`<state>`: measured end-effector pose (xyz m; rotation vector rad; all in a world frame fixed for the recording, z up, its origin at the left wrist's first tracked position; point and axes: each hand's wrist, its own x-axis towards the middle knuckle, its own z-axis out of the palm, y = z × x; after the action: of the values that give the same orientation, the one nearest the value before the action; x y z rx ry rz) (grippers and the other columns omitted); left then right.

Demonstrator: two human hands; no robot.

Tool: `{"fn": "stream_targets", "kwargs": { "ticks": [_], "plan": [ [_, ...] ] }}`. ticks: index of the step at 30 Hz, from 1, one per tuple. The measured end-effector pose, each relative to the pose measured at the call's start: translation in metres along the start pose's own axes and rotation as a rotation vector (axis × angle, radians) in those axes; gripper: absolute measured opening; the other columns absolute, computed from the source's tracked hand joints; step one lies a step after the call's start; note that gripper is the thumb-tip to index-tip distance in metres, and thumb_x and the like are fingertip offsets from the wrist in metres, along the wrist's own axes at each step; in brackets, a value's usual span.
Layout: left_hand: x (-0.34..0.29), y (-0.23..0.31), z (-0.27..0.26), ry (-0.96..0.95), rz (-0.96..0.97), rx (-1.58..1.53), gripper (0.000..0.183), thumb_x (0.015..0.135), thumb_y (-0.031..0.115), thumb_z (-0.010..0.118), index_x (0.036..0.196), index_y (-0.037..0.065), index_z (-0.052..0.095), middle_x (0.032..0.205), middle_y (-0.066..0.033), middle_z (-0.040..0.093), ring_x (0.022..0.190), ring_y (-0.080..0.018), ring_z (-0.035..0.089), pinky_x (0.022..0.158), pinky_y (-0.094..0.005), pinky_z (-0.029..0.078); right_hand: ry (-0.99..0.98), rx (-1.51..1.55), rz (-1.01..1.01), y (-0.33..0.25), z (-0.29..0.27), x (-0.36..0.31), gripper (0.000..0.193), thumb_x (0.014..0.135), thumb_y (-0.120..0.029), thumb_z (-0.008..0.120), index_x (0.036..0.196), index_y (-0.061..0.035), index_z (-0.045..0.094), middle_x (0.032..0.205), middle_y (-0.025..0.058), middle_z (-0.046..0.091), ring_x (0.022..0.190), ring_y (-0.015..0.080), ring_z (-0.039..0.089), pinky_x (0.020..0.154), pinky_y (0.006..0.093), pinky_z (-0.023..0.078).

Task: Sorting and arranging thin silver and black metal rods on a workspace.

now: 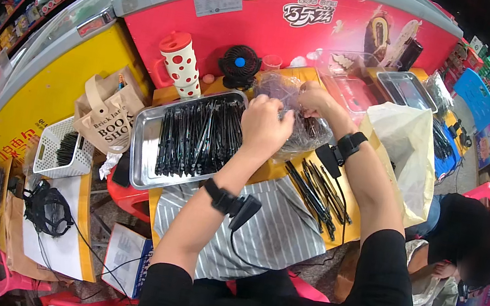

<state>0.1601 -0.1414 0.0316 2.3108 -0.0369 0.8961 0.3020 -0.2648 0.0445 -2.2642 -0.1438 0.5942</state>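
Head view, the only one. Clock centre = the clear plastic bag (309,145) on the yellow tabletop (266,169). Right hand (318,102): at the bag's 12, fingers closed, looks like a pinch on film. Left hand (266,125): at its 9, fingers curled — tips hidden, can't tell if it's gripping. Two hands on one bag makes sense to me: thin film slips, so one side likely needs steadying.

Placement: metal tray (145,143) at 9, just beside the left hand, probably for short reach. Loose dark sticks (315,196) at 5, roughly side by side, likely easy to pick singly. Striped cloth (252,229) at 7, perhaps keeping the table clean.

Containers: tray holds a dense layer of slim black sticks (199,135), mostly aligned one way. Clear bag has something dark inside — can't make it out through the film. White basket (61,169), well out toward 8, carries thin black pieces (68,146). Big cream bag (406,180) at 3, mouth up, contents unreadable. Spotted tumbler (182,68) at 10, lid on.
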Motion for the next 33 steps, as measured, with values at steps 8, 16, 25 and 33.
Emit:
{"fn": "stream_targets", "kwargs": {
  "ticks": [8,16,25,33],
  "plan": [
    [0.023,0.011,0.024,-0.253,-0.109,0.374,0.027,0.071,0.023,0.064,0.084,-0.001,0.067,0.096,-0.0191,0.062,0.093,-0.0350,0.060,0.080,-0.0439,0.049,0.340,-0.454,-0.234,-0.003,0.005,-0.009,0.067,0.067,-0.037,0.072,0.120,0.0007,0.056,0.114,0.0254,0.060,0.111,0.0341,0.057,0.093,0.0400,0.045],
    [0.014,-0.022,0.038,0.015,-0.147,0.088,0.018,0.071,0.012,0.058,0.074,-0.004,0.066,0.068,-0.0225,0.063,0.068,-0.0381,0.064,0.068,-0.0438,0.052,0.292,-0.537,-0.252,-0.017,0.016,-0.018,0.058,0.064,-0.041,0.073,0.108,-0.0042,0.065,0.108,0.0181,0.065,0.103,0.0298,0.063,0.087,0.0392,0.049],
    [0.013,-0.018,0.034,0.051,-0.186,-0.136,0.015,0.071,0.010,0.058,0.072,-0.004,0.064,0.069,-0.0238,0.063,0.068,-0.0382,0.064,0.067,-0.0433,0.051,0.159,-0.633,-0.183,-0.038,0.015,-0.025,0.044,0.070,-0.027,0.071,0.107,-0.0032,0.066,0.108,0.0149,0.066,0.103,0.0274,0.064,0.084,0.0385,0.051],
    [0.013,-0.024,0.034,0.060,-0.149,-0.134,0.017,0.070,0.009,0.061,0.074,-0.006,0.066,0.064,-0.0202,0.064,0.059,-0.0275,0.065,0.062,-0.0355,0.051,0.212,-0.697,-0.266,-0.032,0.022,-0.022,0.046,0.069,-0.028,0.069,0.106,-0.0004,0.063,0.107,0.0176,0.066,0.102,0.0290,0.064,0.083,0.0388,0.051]
  ]
}}
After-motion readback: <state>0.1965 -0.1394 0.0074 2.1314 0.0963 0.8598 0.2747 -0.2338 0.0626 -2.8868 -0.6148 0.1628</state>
